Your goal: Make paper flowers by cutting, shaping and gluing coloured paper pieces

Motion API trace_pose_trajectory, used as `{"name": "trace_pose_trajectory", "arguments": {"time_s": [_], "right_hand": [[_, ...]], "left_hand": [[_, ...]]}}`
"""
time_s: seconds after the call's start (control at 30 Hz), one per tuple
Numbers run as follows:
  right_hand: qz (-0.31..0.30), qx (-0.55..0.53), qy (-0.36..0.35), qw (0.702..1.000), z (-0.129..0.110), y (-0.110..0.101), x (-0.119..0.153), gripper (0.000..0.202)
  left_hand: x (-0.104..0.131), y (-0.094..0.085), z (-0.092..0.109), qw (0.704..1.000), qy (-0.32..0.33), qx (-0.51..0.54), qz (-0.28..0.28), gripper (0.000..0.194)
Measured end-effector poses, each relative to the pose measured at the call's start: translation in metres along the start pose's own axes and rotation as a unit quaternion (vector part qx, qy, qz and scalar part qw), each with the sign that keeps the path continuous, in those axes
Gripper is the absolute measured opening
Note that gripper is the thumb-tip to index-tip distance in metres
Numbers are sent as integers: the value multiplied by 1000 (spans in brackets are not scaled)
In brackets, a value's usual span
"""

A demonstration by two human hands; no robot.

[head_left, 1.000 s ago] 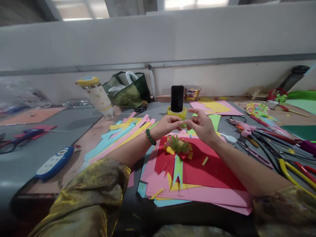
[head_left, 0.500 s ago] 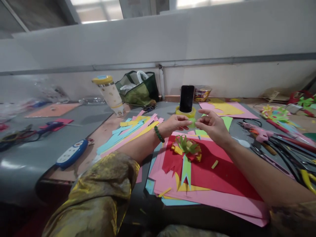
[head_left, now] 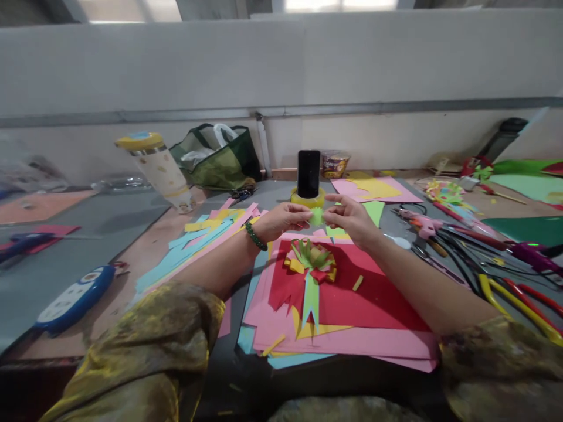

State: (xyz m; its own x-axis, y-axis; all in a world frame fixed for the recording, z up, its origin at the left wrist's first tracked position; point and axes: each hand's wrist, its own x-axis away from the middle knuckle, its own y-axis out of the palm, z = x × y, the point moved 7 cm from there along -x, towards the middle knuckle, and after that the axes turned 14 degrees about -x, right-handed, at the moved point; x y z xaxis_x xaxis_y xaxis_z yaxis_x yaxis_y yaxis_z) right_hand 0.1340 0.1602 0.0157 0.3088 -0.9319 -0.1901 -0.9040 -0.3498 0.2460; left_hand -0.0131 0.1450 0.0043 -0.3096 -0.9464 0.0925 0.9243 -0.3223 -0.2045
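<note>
Between my two hands is a small light green paper piece (head_left: 316, 217) with a fringed edge. My left hand (head_left: 287, 219), with a dark green bead bracelet on its wrist, pinches it from the left. My right hand (head_left: 349, 218) pinches its right side, thumb against fingers and one finger raised. Below them a paper rosette (head_left: 310, 261) of green, yellow and red loops lies on red paper (head_left: 373, 293), its light green forked tail (head_left: 310, 299) hanging toward me. The red sheet tops a stack of pink, yellow and blue paper (head_left: 343, 344).
Cut paper strips (head_left: 197, 243) lie to the left, near a tumbler (head_left: 158, 173) and a blue-and-white tool (head_left: 77, 299). Behind my hands a phone (head_left: 308, 174) stands on a yellow tape roll (head_left: 297, 197). Pliers (head_left: 505, 299), a pink glue gun (head_left: 422, 224) and cables crowd the right.
My view has turned to the right, so the table's things appear further left. My right hand has closed in on the green paper piece and now pinches its edge.
</note>
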Motion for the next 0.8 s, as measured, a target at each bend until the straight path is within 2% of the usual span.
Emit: {"name": "trace_pose_trajectory", "arguments": {"time_s": [0.27,0.5,0.67,0.73,0.8], "right_hand": [[20,21,0,1000,2,-3,-1,42],[26,56,-14,998,4,-9,-3,34],[17,78,-18,997,4,-10,-3,34],[8,83,-20,996,4,-10,-3,35],[-2,85,-24,996,4,-9,-3,35]], "left_hand": [[1,-3,0,999,-16,-43,29,23],[-8,-34,-17,979,-58,-150,124,15],[-10,-42,-28,955,-96,-244,141,17],[-7,-57,-20,939,-110,-288,153,16],[2,-88,-3,917,-120,-331,188,16]]}}
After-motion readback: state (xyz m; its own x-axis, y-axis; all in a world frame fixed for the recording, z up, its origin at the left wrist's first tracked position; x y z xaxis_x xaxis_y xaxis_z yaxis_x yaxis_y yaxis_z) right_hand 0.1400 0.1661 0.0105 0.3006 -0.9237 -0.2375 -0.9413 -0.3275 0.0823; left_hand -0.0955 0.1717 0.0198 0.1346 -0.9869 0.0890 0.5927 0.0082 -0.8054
